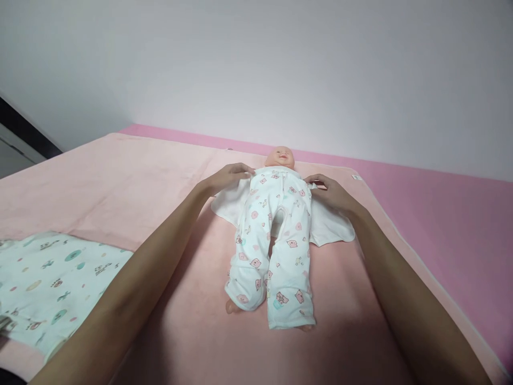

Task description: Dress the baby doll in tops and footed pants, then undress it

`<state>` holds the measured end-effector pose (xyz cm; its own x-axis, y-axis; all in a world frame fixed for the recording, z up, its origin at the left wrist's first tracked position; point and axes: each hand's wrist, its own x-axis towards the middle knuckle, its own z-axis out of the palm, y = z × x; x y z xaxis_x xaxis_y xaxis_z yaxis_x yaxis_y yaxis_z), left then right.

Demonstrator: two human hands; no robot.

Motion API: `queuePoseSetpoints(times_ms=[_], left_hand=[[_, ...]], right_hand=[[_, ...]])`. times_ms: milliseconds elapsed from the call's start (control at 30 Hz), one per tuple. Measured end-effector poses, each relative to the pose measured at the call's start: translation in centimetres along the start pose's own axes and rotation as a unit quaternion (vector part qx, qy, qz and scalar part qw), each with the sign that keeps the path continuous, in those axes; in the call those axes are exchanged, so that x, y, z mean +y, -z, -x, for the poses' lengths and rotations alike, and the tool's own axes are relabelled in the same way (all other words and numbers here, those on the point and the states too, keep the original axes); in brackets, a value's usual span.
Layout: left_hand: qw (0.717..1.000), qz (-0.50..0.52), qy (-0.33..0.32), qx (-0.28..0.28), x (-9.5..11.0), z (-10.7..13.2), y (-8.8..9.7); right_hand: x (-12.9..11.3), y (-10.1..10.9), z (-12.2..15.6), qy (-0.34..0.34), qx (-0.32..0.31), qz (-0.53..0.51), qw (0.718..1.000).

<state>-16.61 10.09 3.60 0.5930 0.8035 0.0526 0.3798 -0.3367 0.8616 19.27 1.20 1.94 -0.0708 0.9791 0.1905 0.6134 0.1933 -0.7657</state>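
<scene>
A baby doll (pixel 279 157) lies on its back on a pink blanket (pixel 132 176), head away from me. White trousers with pink prints (pixel 276 235) cover its legs and reach up to its chest. A white cloth (pixel 332 227) lies spread under its body on both sides. My left hand (pixel 228 175) rests at the left side of the trouser waistband, fingers curled onto the fabric. On the other side, my right hand (pixel 331 191) grips the right side of the waistband with bent fingers.
A second patterned white garment (pixel 48 278) lies flat on the blanket at the near left. A darker pink sheet (pixel 449 214) shows along the right and far edge. A pale wall rises behind the bed.
</scene>
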Motion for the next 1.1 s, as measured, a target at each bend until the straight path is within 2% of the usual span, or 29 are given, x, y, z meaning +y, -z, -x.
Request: queuePoseSetpoints(times_ms=[100, 167, 300, 367, 433, 600, 667, 767, 900, 1000, 1067, 1100], left_hand=[[0.999, 0.031, 0.031, 0.030, 0.2, -0.3, -0.7], [0.999, 0.025, 0.039, 0.023, 0.3, -0.6, -1.3], [0.998, 0.036, 0.041, -0.024, 0.4, -0.8, -1.6], [0.998, 0.047, 0.036, -0.022, 0.3, -0.8, -1.7], [0.998, 0.060, 0.027, 0.010, 0.0, -1.1, -2.2], [0.981, 0.035, 0.033, 0.187, -1.4, -2.7, -4.6], [0.977, 0.016, 0.036, 0.210, -1.7, -3.1, -5.2], [0.978, -0.002, 0.020, 0.210, -1.8, -2.8, -5.4], [0.969, -0.041, -0.033, 0.243, -0.9, -0.8, -5.3], [0.952, -0.088, -0.064, 0.286, 0.8, 2.4, -5.4], [0.941, -0.124, -0.072, 0.307, 2.2, 5.8, -5.9], [0.938, -0.142, -0.069, 0.309, 2.9, 7.9, -6.2]], right_hand=[[-0.4, -0.4, -0.2, -0.010, 0.031, -0.022, 0.999], [-0.7, -0.7, -0.4, 0.001, 0.038, -0.014, 0.999], [-1.3, -0.6, -0.4, -0.016, -0.005, 0.003, 1.000], [-1.3, -0.6, -0.4, -0.022, -0.012, 0.010, 1.000], [-1.1, -1.1, -0.7, -0.020, 0.011, 0.004, 1.000], [0.2, -3.6, -1.8, -0.051, 0.153, -0.051, 0.986], [0.6, -4.2, -2.1, -0.050, 0.179, -0.034, 0.982], [0.2, -4.2, -2.0, -0.036, 0.194, 0.022, 0.980], [-2.7, -3.6, -0.2, 0.024, 0.248, 0.111, 0.962], [-7.4, -3.7, 4.1, 0.099, 0.268, 0.151, 0.946], [-11.2, -4.6, 8.5, 0.145, 0.222, 0.150, 0.953], [-13.0, -5.3, 11.0, 0.166, 0.169, 0.150, 0.960]])
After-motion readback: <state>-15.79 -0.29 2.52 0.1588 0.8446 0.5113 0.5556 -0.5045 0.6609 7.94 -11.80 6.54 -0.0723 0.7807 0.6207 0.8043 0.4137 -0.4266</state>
